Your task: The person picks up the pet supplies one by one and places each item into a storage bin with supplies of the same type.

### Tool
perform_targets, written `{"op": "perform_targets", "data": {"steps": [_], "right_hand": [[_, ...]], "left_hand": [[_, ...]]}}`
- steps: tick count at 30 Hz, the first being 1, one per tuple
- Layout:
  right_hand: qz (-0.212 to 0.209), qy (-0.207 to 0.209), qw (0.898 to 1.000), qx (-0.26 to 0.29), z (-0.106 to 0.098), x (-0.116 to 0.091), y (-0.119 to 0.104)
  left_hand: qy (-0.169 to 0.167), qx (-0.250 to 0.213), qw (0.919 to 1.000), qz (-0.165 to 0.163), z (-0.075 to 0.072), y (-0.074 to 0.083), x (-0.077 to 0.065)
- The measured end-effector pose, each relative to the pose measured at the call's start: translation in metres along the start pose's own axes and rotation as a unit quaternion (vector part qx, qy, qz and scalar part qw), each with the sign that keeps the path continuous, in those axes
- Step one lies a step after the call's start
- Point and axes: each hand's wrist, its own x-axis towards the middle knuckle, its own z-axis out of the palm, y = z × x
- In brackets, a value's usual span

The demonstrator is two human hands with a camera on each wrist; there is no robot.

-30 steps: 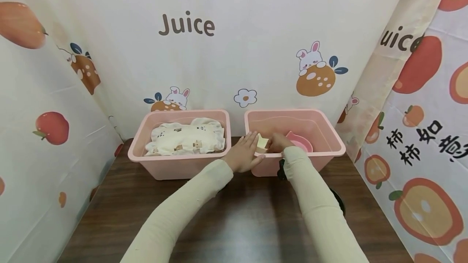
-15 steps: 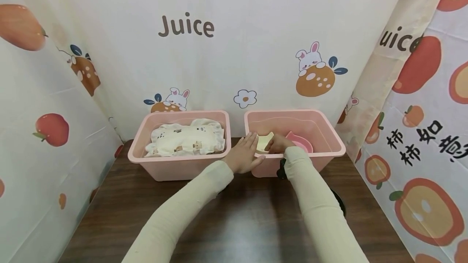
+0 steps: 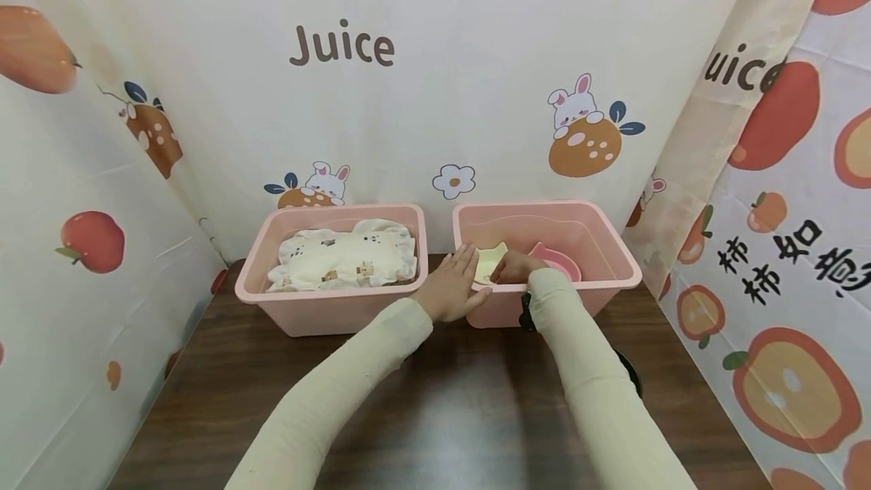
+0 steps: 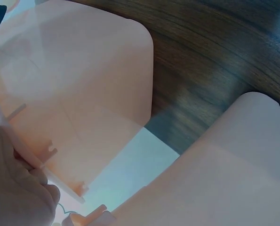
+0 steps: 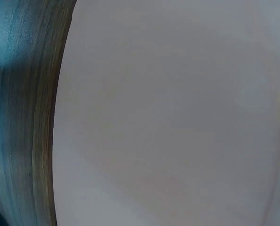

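Note:
In the head view, my right hand (image 3: 516,268) reaches over the front rim into the right pink bin (image 3: 615,278). It pinches the near right edge of a pale yellow cat-eared dish (image 3: 487,262), which lies at the bin's left end with its inside facing up. Beside it, partly behind the hand, is a pink cat-eared dish (image 3: 558,262). My left hand (image 3: 447,285) rests on the bin's front left corner, fingers extended along the rim. The left wrist view shows that hand (image 4: 20,183) at the rim; the right wrist view shows only the bin's outer wall (image 5: 168,113) and tabletop.
To the left stands a second pink bin (image 3: 327,312) with a cream ruffled pillow (image 3: 347,255) inside. A narrow gap separates the two bins. Both stand on a dark wooden table (image 3: 449,414), against a printed curtain (image 3: 408,119). A dark round object (image 3: 627,373) shows partly behind the right sleeve.
The yellow dish has tipped from showing its outer side to showing more of its inside, with its ears toward the back. My right hand has moved slightly with it; my left hand stays put.

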Motion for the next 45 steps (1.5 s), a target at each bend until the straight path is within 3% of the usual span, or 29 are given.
{"op": "perform_targets", "data": {"steps": [7, 14, 24, 31, 37, 45], "right_hand": [[0.019, -0.049, 0.998, -0.031, -0.005, -0.002, -0.002], [-0.029, -0.055, 0.997, -0.041, -0.006, -0.001, 0.0], [-0.024, -0.036, 0.996, 0.08, -0.001, 0.001, 0.0], [-0.005, -0.008, 0.974, 0.224, 0.003, 0.002, 0.001], [-0.012, 0.036, 0.969, 0.245, 0.005, 0.002, 0.004], [-0.072, 0.078, 0.965, 0.241, 0.003, -0.003, -0.002]], "left_hand": [[0.0, -0.002, 1.0, 0.001, -0.002, 0.001, 0.0], [0.011, -0.002, 0.9999, 0.002, 0.001, 0.001, 0.002], [0.007, -0.012, 0.9999, -0.004, 0.0, 0.001, 0.0], [0.014, -0.009, 0.9999, 0.003, 0.003, 0.0, 0.0], [0.007, -0.003, 1.0, 0.006, 0.003, 0.001, -0.001], [0.005, 0.003, 1.0, 0.005, 0.004, 0.0, 0.001]]}}
